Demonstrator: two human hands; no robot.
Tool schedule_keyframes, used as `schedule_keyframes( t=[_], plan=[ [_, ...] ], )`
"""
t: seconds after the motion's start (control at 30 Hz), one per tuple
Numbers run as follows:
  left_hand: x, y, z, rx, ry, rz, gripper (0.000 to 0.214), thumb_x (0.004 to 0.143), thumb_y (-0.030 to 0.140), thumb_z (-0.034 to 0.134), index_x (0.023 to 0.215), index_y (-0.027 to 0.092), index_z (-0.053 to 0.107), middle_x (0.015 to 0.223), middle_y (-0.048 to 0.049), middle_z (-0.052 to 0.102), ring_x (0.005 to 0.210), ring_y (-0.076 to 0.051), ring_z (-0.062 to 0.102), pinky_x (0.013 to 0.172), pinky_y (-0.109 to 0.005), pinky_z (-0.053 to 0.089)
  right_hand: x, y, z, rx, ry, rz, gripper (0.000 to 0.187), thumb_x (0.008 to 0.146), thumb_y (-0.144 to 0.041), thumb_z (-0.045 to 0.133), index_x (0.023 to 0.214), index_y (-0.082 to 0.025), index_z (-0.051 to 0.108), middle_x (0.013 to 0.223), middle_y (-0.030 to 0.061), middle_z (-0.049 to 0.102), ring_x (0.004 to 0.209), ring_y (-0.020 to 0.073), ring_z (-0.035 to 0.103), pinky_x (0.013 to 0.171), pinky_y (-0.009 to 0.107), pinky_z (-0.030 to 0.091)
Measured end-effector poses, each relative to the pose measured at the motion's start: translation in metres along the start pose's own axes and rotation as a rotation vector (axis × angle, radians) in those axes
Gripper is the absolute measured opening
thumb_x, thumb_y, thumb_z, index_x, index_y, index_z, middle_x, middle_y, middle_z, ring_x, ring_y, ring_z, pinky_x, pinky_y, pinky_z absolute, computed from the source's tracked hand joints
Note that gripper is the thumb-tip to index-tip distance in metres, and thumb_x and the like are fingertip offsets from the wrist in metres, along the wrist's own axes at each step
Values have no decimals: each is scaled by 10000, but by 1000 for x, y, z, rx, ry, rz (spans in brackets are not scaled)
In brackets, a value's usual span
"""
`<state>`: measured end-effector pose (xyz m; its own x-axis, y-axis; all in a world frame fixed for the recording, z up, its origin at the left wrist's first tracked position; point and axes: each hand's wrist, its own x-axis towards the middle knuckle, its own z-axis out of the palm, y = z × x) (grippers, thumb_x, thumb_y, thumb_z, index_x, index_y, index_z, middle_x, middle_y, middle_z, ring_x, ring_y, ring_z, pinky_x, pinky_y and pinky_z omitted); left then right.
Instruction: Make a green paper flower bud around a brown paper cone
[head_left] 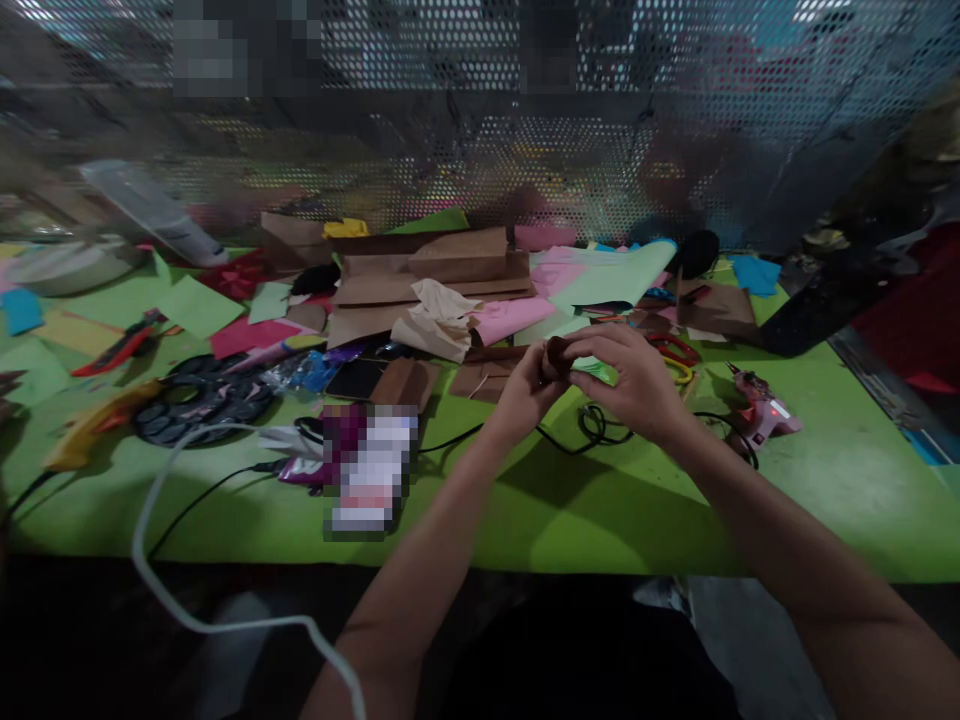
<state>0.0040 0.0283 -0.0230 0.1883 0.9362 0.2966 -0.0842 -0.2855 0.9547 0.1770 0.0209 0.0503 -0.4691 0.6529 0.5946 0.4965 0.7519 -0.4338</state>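
Between my two hands, above the green table, is a small piece of brown paper that looks rolled or curled. My left hand is closed around its lower left side. The fingers and thumb of my right hand pinch it from the right. Part of the piece is hidden by my fingers. Just behind my hands lies a flat brown paper piece. A black cable runs beneath them on the table.
At the right lies a pink glue gun; a yellow-handled tool lies left. Brown paper bags and coloured sheets cover the back. A phone, its screen blurred, lies near the front edge. A white cable hangs over that edge.
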Motion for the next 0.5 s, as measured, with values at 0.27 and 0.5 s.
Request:
schedule_keyframes(
  t=[0.27,0.5],
  plan=[
    [-2,-10,-6,-12,-61,-22,508,814,469,740,1218,208,576,1157,-80,651,1125,-221,608,1005,-354,496,-3,3,7,-97,-49,-45,171,891,-217,664,1053,-238,717,1230,87,722,1135,270,652,982,439,472],
    [-2,-19,-4,-78,-123,-10,660,804,479,757,1340,196,497,1243,-142,687,1193,-263,648,1069,-416,498,-6,3,12,-136,-141,-13,93,884,-230,643,951,-223,708,1221,106,697,1118,302,610,949,469,475]
  ],
)
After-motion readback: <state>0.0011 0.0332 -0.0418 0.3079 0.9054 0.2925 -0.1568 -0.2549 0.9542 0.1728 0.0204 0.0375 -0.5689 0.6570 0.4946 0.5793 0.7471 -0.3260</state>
